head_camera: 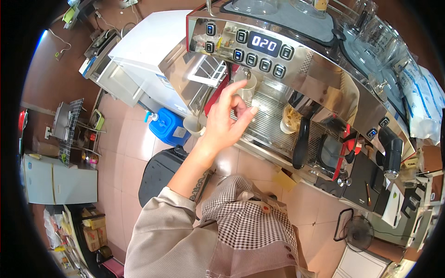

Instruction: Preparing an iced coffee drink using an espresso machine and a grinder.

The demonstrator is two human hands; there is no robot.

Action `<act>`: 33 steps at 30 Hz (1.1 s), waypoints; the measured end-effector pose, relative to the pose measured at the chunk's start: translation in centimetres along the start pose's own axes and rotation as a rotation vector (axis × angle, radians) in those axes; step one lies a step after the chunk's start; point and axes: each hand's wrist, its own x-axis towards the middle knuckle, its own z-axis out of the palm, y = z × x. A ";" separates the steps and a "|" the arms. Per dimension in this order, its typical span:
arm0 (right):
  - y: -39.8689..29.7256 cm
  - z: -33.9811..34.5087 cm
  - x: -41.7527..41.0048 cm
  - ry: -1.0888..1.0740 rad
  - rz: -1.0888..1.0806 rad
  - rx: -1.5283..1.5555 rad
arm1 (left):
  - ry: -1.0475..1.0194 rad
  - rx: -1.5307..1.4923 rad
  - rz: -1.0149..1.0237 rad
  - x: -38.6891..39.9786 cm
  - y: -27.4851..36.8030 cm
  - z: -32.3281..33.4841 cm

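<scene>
My left hand (pixel 227 121) is raised in front of a chrome espresso machine (pixel 323 83), index finger extended, the other fingers curled, holding nothing. Its fingertip overlaps a white cup (pixel 248 93) under a metal spout; whether they touch I cannot tell. Above it are push buttons (pixel 251 59) and a lit display (pixel 264 43). Further right, a portafilter with a black handle (pixel 301 147) is seated in the machine. Beneath it, on the drip tray (pixel 266 114), stands a white cup (pixel 288 127) with brown foamy liquid. Another pale cup (pixel 192 125) is beside my left wrist. My right hand is out of view.
Glass cups (pixel 377 40) stand on the machine's top. A black steam or water wand part (pixel 392 153) juts out at right. On the floor are a blue water container (pixel 169 127), a black lidded bin (pixel 160 173) and a fan (pixel 358 233). A white appliance (pixel 146 45) adjoins the machine's left.
</scene>
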 end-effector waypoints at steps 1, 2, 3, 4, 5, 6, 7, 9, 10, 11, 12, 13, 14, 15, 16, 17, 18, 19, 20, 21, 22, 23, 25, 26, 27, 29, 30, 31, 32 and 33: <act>-0.3 0.2 0.0 0.000 0.002 -0.003 | -0.010 0.015 0.056 0.7 0.0 -0.2; -0.6 0.5 0.1 0.000 0.004 -0.005 | -0.021 0.029 0.112 1.2 0.1 -0.5; -0.9 0.8 0.2 0.001 0.008 -0.006 | -0.022 0.025 0.116 1.6 0.4 -0.6; -1.2 1.1 0.3 0.003 0.013 -0.006 | -0.026 0.037 0.128 2.0 0.7 -0.7; -1.4 1.4 0.4 0.004 0.018 -0.006 | -0.030 0.048 0.140 2.3 0.8 -0.8; -1.8 1.6 0.5 0.005 0.022 -0.007 | -0.031 0.046 0.143 2.6 0.8 -0.9; -2.0 1.8 0.5 0.006 0.028 -0.007 | -0.032 0.069 0.144 3.0 0.8 -0.9; -2.6 2.2 0.6 0.009 0.041 -0.006 | -0.037 0.087 0.148 3.3 0.5 -1.1; -2.8 2.4 0.6 0.011 0.049 -0.004 | -0.052 0.099 0.148 3.4 0.4 -1.1; -3.0 2.5 0.5 0.015 0.059 -0.001 | -0.069 0.109 0.148 3.5 0.3 -1.0; -2.9 2.7 0.0 0.018 0.075 0.002 | -0.078 0.097 0.148 3.4 0.2 -1.0; -2.8 2.9 -0.5 0.022 0.092 0.006 | -0.079 0.098 0.142 3.4 0.1 -1.3; -2.5 3.0 -1.1 0.026 0.110 0.010 | -0.081 0.098 0.137 3.5 -0.1 -1.5; -2.2 3.0 -1.6 0.032 0.131 0.014 | -0.068 0.134 0.151 3.4 -0.2 -1.8; -1.8 2.9 -2.2 0.038 0.151 0.017 | -0.070 0.107 0.148 3.4 -0.5 -1.9; -1.5 2.9 -2.8 0.044 0.171 0.020 | -0.072 0.079 0.145 3.3 -0.8 -1.8; -1.5 2.9 -3.1 0.048 0.185 0.024 | -0.082 0.054 0.132 3.3 -0.8 -1.8; -1.6 2.9 -3.3 0.053 0.200 0.029 | -0.091 0.041 0.133 3.4 -0.8 -1.6; -1.7 2.9 -3.6 0.058 0.215 0.033 | -0.096 0.016 0.137 3.6 -0.8 -1.3; -1.7 2.8 -3.9 0.063 0.230 0.038 | -0.102 -0.011 0.141 3.7 -0.9 -1.0; -1.8 2.8 -4.1 0.071 0.247 0.045 | -0.100 -0.047 0.164 3.6 -1.2 -0.3; -2.1 2.5 -4.4 0.076 0.260 0.050 | -0.107 -0.060 0.166 3.4 -1.7 0.3; -3.1 2.3 -4.6 0.071 0.267 0.042 | -0.083 -0.037 0.311 2.3 -2.6 0.2; -3.6 2.0 -4.7 0.074 0.269 0.043 | -0.116 -0.080 0.247 1.4 -2.6 0.4; -4.4 1.7 -5.0 0.047 0.257 0.014 | -0.109 -0.068 0.238 0.7 -3.0 0.0; -4.3 1.7 -5.6 0.047 0.270 0.013 | -0.203 -0.116 0.170 0.4 -4.6 2.1; -4.2 1.8 -5.9 0.072 0.254 0.022 | -0.261 -0.076 0.066 0.1 -4.9 3.0; -4.1 1.9 -6.2 0.095 0.237 0.029 | -0.267 -0.086 0.068 0.0 -5.2 4.1; -4.0 1.9 -6.4 0.100 0.244 0.033 | -0.304 -0.060 0.068 0.0 -5.3 5.1; -4.1 1.9 -6.8 0.093 0.272 0.059 | -0.341 -0.033 0.068 0.0 -5.4 6.0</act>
